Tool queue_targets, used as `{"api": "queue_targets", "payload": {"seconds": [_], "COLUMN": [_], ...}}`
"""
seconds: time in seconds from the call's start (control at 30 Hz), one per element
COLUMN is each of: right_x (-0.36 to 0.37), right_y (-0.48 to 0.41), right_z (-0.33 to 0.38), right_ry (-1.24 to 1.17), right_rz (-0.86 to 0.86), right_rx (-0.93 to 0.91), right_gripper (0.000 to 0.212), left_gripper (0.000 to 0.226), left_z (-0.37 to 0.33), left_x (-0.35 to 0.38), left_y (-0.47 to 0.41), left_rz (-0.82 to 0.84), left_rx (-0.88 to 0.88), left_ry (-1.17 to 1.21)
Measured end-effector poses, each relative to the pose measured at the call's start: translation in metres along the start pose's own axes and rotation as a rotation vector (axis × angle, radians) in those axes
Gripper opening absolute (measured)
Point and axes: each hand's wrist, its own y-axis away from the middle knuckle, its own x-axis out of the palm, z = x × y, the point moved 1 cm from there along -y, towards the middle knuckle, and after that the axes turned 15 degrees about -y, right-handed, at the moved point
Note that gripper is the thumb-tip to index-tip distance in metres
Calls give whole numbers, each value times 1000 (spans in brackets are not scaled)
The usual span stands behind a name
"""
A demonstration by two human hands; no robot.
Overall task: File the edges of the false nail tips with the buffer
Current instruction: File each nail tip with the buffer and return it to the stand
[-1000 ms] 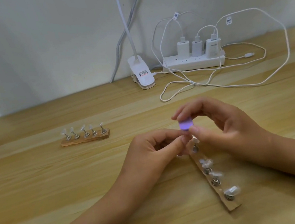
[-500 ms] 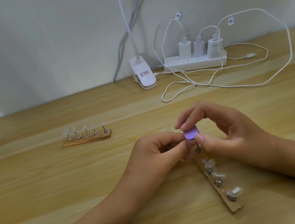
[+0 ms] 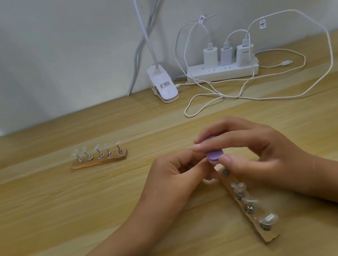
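Observation:
A small purple buffer point(image 3: 214, 155) is pinched between the thumb and fingers of my right hand point(image 3: 253, 150). My left hand point(image 3: 176, 174) has its fingers curled, thumb and forefinger pinching something tiny against the buffer; that item is hidden. Just below both hands a wooden holder strip point(image 3: 270, 235) runs diagonally toward me, carrying clear false nail tips point(image 3: 268, 219) on metal stands. A second wooden strip point(image 3: 100, 161) with several clear tips stands to the left on the table.
At the back against the wall are a white lamp clamp point(image 3: 163, 85) and a white power strip point(image 3: 222, 72) with three chargers. White cables point(image 3: 235, 96) loop over the wooden table point(image 3: 46, 221) behind my hands.
My right hand has turned the purple buffer and shifted it slightly against my left fingertips. Both hands stay over the top end of the near strip.

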Motion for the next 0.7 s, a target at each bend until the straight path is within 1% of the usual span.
{"api": "queue_targets", "payload": {"seconds": [0.1,0.13,0.23,0.33,0.47,0.5,0.6,0.7], "right_x": [-3,-3,0,-3,0,0,-3,0], "right_y": [-1,-2,0,-1,1,1,0,1], "right_z": [-2,-2,-2,-3,-1,-3,-6,-5], "right_ry": [-38,-38,19,-46,11,-1,-137,-80], "right_rz": [-88,-88,-10,-92,-18,-34,-107,-50], "right_rx": [75,76,9,71,-24,-16,42,-17], "right_gripper": [24,23,24,23,27,26,25,27], "left_gripper": [10,10,10,10,16,17,19,19], "left_z": [1,0,1,1,0,1,2,2], "left_x": [-1,0,1,0,0,0,1,1], "left_y": [0,0,0,0,0,0,-1,0], "left_rz": [4,4,-1,1,-11,-13,-11,-6], "left_rx": [-9,-8,0,-12,-3,-8,-30,-14], "left_ry": [22,28,4,28,17,22,62,53]}}
